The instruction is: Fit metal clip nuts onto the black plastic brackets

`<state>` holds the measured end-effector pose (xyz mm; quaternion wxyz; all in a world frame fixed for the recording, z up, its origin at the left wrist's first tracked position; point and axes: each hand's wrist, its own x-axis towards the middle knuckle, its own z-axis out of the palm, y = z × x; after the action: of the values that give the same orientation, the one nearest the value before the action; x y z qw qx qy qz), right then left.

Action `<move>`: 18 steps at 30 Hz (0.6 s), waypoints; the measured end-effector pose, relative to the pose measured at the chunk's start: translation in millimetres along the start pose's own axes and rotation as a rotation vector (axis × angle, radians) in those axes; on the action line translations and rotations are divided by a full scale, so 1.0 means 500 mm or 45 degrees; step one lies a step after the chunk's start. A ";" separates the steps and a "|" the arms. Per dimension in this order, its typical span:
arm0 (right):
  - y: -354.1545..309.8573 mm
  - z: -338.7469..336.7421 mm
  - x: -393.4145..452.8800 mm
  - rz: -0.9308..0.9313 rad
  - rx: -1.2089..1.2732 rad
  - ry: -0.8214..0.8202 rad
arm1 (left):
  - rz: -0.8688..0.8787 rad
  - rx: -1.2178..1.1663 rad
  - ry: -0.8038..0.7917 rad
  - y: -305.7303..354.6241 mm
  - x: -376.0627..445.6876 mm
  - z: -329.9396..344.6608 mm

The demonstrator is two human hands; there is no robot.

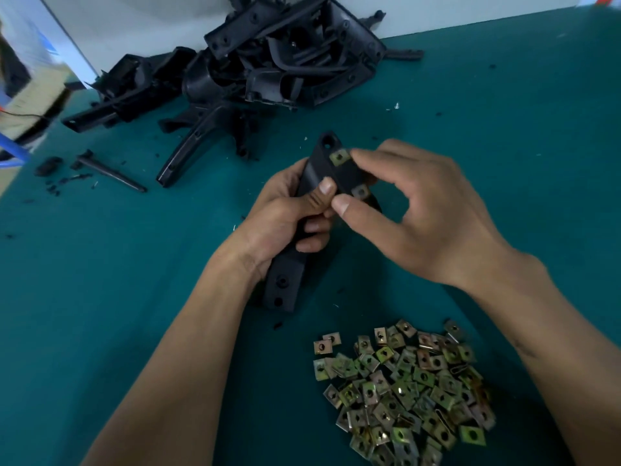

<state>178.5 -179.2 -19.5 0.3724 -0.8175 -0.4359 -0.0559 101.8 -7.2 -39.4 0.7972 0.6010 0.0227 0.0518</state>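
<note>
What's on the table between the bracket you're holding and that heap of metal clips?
In the head view, almost only bare green table lies between the held bracket and the clip heap, apart from a few small black plastic bits.

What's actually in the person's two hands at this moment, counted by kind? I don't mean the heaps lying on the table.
Black plastic bracket, gripped by the left hand: 1
Metal clip nuts on that bracket, the upper one and the lower one, with the right hand pinching at them: 2
Total: 3
</note>
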 end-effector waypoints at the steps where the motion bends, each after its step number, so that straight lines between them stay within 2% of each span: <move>1: 0.005 -0.006 -0.001 0.054 0.053 0.001 | 0.059 -0.049 0.110 0.006 0.001 0.012; 3: -0.001 -0.018 -0.014 0.140 0.114 0.018 | 0.216 -0.208 0.278 0.021 0.004 0.048; 6: -0.047 -0.019 -0.061 0.128 0.160 0.039 | 0.385 -0.238 0.357 0.035 0.002 0.111; 8: -0.065 -0.031 -0.100 0.113 0.132 0.163 | 0.421 -0.164 0.280 0.035 -0.005 0.159; 11: -0.060 -0.094 -0.151 0.242 0.193 0.508 | 0.431 -0.069 0.154 0.039 -0.026 0.244; 13: -0.052 -0.147 -0.185 0.225 0.242 0.687 | 0.434 -0.037 0.083 0.042 -0.043 0.294; 15: -0.045 -0.193 -0.221 0.136 0.234 0.753 | 0.427 -0.016 -0.028 0.041 -0.058 0.335; 18: -0.038 -0.246 -0.266 0.023 0.108 0.719 | 0.382 -0.039 -0.127 0.033 -0.075 0.379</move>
<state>111.3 -343.0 23.8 0.5133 -0.7572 -0.3094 -0.2598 82.3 -188.0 27.8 0.7898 0.5871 -0.1078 0.1410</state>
